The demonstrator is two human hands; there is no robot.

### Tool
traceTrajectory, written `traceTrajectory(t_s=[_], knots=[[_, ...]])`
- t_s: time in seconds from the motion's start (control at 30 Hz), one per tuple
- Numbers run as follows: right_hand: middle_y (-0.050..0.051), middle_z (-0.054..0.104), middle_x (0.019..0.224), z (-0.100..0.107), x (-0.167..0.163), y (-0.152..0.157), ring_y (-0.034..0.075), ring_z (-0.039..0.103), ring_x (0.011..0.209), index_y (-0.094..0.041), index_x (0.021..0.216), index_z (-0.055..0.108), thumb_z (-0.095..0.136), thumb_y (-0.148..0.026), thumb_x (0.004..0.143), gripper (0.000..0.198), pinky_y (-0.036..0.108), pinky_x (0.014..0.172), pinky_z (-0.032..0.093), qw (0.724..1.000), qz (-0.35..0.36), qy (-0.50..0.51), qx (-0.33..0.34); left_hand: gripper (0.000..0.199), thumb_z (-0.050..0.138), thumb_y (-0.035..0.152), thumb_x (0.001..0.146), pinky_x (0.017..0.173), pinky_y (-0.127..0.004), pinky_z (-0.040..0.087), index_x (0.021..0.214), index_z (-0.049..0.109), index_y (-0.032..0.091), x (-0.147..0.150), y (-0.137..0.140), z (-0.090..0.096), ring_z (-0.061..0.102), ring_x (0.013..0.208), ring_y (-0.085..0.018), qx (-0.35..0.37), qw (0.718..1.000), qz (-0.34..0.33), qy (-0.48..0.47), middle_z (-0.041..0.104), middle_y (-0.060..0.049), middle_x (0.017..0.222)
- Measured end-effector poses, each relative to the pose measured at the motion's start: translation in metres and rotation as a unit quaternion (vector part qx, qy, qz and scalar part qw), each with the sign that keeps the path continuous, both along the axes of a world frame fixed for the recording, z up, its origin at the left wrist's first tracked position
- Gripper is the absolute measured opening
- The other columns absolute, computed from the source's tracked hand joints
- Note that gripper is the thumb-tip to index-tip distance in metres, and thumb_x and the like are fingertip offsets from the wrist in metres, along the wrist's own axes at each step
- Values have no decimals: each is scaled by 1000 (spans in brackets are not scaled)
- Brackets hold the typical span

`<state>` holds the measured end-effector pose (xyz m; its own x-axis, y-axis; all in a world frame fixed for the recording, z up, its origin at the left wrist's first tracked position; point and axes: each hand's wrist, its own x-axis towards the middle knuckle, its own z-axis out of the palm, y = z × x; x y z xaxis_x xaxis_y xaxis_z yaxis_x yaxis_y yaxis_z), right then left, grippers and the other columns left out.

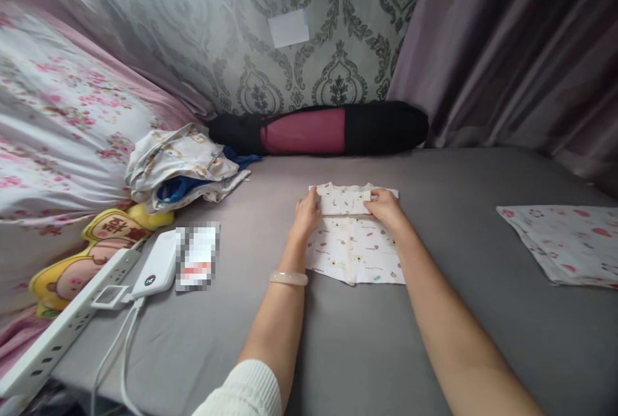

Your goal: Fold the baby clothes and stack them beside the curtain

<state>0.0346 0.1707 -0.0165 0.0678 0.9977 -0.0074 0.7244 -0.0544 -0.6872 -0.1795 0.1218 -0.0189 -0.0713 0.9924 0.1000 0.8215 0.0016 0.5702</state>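
A small white baby shirt [355,252] with a scattered print lies on the grey sheet in front of me. Its upper part is a folded band that ends in a crosswise edge above the lower panel. My left hand [308,211] grips the band's left end, thumb uppermost and the other fingers partly hidden. At the right end, my right hand [386,205] pinches the band between thumb and fingers. A pale bangle [288,278] circles my left wrist.
Rumpled printed clothes [188,161] lie at the left, near a yellow plush [72,277], a power strip [72,322] and a white power bank [157,264] with cables. A black and maroon long bag [309,131] rests by the wall. Folded printed cloth [570,242] lies at the right.
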Motion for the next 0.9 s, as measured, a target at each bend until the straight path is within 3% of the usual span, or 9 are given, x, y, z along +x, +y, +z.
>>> traceTrajectory(t_s=[0.23, 0.33, 0.47, 0.63, 0.9], knots=[[19, 65, 116, 27, -11, -27, 30, 61, 109, -11, 123, 59, 51, -24, 87, 40, 37, 89, 47, 983, -6, -184, 20, 53, 35, 9, 88, 115, -49, 24, 140, 39, 16, 13, -6, 10, 36, 139, -24, 47, 997, -13, 58, 49, -14, 143], [20, 53, 136, 31, -24, -36, 32, 48, 126, -10, 131, 54, 40, -26, 93, 44, 43, 100, 40, 968, 72, -231, 74, 48, 33, 13, 91, 115, -48, 25, 138, 42, 16, 27, -4, 10, 33, 141, -23, 71, 993, -58, 81, 48, -14, 144], [10, 28, 157, 24, -43, -42, 28, 16, 145, -13, 147, 37, 22, -34, 98, 55, 53, 116, 14, 951, 189, -232, 82, 47, 35, 15, 91, 116, -47, 23, 138, 43, 12, 39, -1, 7, 29, 143, -23, 65, 987, -86, 117, 44, -15, 147], [5, 16, 160, 19, -55, -49, 23, 6, 148, -15, 153, 24, 10, -44, 99, 63, 52, 117, 5, 952, 209, -222, 28, 51, 33, 21, 95, 117, -44, 22, 144, 36, 6, 37, 0, 3, 26, 144, -27, 43, 983, -65, 166, 35, -17, 152], [7, 16, 160, 17, -55, -54, 23, 7, 147, -10, 153, 24, 8, -46, 99, 67, 46, 118, 4, 949, 210, -235, 2, 54, 29, 29, 97, 118, -44, 20, 146, 35, 7, 35, 1, -9, 24, 145, -28, 5, 974, -92, 209, 31, -17, 155]])
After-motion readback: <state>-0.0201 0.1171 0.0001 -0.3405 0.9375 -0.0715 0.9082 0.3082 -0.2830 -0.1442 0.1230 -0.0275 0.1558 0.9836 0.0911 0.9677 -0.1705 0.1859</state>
